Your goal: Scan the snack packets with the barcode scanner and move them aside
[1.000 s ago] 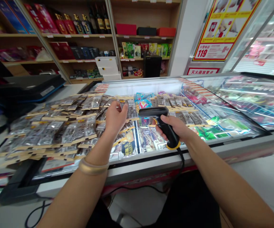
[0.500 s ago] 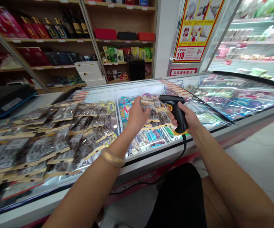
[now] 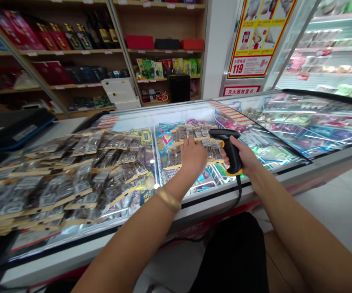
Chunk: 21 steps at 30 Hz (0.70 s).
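Observation:
My right hand [image 3: 245,156] is wrapped round the grip of a black and yellow barcode scanner [image 3: 233,152], whose head points left and whose cable hangs from the handle. My left hand [image 3: 193,156], with a gold bangle on the wrist, lies palm down over a small group of clear packets [image 3: 174,156] with tan edges. Its fingers reach forward, slightly apart, over the packets; the tips and thumb are partly hidden. These packets rest on the glass top of the chest freezer [image 3: 151,221]. A larger spread of similar packets [image 3: 82,179] with dark contents covers the glass on the left.
Frozen goods in wire baskets show through the glass. A black device [image 3: 14,126] stands at the far left. Behind are shelves [image 3: 163,51] with boxes and bottles, white boxes [image 3: 119,91] and a fire notice [image 3: 249,44]. The scanner's cable [image 3: 239,191] runs down past my knee.
My left hand has moved right and turned palm down onto the packets in front of the scanner. The scanner stays in my right hand, nearly in place; the view has shifted slightly.

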Each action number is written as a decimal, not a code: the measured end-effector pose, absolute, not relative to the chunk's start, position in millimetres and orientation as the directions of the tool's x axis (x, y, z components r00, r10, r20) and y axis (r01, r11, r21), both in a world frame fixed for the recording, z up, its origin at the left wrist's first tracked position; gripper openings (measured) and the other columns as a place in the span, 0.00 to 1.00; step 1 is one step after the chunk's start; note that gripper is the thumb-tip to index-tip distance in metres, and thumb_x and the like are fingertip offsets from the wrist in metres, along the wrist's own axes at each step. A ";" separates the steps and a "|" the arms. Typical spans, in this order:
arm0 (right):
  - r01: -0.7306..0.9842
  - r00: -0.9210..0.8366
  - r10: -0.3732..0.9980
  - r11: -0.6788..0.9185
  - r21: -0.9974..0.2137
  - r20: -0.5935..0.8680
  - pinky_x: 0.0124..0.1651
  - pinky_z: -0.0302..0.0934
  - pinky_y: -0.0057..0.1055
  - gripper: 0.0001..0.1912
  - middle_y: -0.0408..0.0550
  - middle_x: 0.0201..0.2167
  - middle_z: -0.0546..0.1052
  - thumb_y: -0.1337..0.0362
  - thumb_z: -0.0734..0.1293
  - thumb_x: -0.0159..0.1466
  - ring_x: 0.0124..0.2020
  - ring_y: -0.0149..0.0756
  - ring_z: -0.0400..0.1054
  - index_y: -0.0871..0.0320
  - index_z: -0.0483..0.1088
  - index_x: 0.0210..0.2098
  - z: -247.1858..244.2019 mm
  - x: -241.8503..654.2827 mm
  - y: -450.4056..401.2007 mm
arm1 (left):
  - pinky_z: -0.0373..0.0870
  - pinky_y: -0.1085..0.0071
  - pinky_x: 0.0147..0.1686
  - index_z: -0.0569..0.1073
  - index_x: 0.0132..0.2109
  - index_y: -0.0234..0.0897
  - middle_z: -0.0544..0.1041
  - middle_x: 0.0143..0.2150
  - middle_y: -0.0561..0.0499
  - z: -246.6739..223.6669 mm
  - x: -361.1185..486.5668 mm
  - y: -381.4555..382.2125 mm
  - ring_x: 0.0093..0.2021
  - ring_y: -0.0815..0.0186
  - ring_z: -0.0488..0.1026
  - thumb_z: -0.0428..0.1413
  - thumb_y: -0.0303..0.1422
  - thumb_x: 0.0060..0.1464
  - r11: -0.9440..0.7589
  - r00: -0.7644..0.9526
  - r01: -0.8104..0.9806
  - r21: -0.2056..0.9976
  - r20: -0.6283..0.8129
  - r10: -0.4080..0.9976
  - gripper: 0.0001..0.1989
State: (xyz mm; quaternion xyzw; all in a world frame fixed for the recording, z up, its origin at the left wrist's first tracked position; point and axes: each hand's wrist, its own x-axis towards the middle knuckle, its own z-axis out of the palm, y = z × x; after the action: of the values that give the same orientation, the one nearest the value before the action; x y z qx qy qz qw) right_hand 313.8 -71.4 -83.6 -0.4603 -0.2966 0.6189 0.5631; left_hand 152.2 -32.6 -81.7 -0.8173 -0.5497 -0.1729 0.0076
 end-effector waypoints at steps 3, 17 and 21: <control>-0.389 0.051 0.964 -0.221 -0.894 -0.261 0.16 0.56 0.24 0.18 0.41 0.19 0.68 0.47 0.67 0.63 0.15 0.28 0.59 0.58 0.67 0.33 -83.7 314.1 -68.9 | 0.64 0.57 0.56 0.76 0.52 0.26 0.71 0.55 0.33 -83.4 156.8 -30.6 0.58 0.50 0.67 0.49 0.34 0.64 -0.400 0.338 0.889 0.223 0.272 0.901 0.18; -0.349 -0.212 0.974 -0.151 -0.925 -0.079 0.18 0.58 0.24 0.21 0.42 0.21 0.69 0.45 0.70 0.60 0.17 0.27 0.60 0.57 0.71 0.35 -42.8 223.4 -66.0 | 0.65 0.59 0.57 0.75 0.56 0.36 0.75 0.53 0.40 -31.3 -12.8 -34.4 0.55 0.55 0.71 0.52 0.36 0.62 -0.283 0.031 0.869 0.405 0.527 0.850 0.18; -0.297 -0.359 0.920 -0.271 -0.916 -0.156 0.17 0.57 0.23 0.20 0.42 0.19 0.70 0.46 0.67 0.62 0.15 0.27 0.61 0.58 0.68 0.35 -42.0 159.1 -56.4 | 0.66 0.57 0.56 0.77 0.50 0.34 0.75 0.53 0.37 -25.6 -90.9 -38.5 0.53 0.52 0.73 0.51 0.39 0.61 -0.034 -0.141 0.937 0.346 0.469 0.872 0.17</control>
State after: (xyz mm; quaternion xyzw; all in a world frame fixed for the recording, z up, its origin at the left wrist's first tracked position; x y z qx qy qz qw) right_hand 159.1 -56.4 -42.0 -0.3681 -0.4237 0.7071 0.4302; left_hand -90.9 -38.5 -25.6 -0.6530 -0.6927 -0.3012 0.0544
